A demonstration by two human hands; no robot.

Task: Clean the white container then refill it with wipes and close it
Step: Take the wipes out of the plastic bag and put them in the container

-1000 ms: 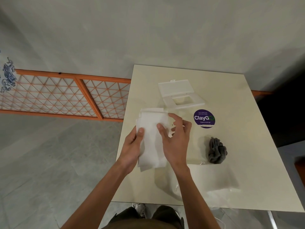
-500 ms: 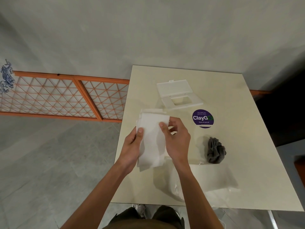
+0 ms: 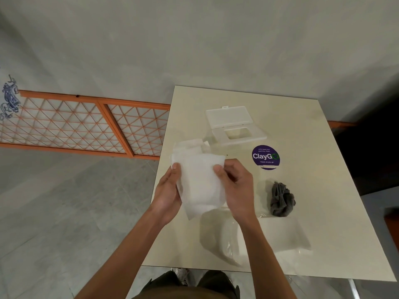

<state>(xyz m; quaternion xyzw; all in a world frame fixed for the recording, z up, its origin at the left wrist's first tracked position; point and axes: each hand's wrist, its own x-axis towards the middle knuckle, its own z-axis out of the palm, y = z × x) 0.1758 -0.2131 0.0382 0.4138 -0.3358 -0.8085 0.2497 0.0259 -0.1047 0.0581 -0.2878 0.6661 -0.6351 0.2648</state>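
A stack of white wipes (image 3: 199,182) is held above the table's left side. My left hand (image 3: 169,194) grips its left edge with the thumb on top. My right hand (image 3: 236,188) pinches the right edge, its thumb on the wipes and the fingers curled behind. More white wipes (image 3: 190,145) show behind the top of the stack. Further back, the white container (image 3: 235,124) lies on the table with its flip lid open and the rectangular opening showing.
The cream table (image 3: 313,190) carries a purple round ClayGo sticker (image 3: 266,157), a crumpled grey cloth (image 3: 281,201) and a clear plastic wrapper (image 3: 280,236) near the front edge. An orange lattice panel (image 3: 86,126) stands at the left by the wall.
My right hand has slid from lying over the stack to its right edge and now pinches it. The stack has lifted a little; the left hand keeps its hold.
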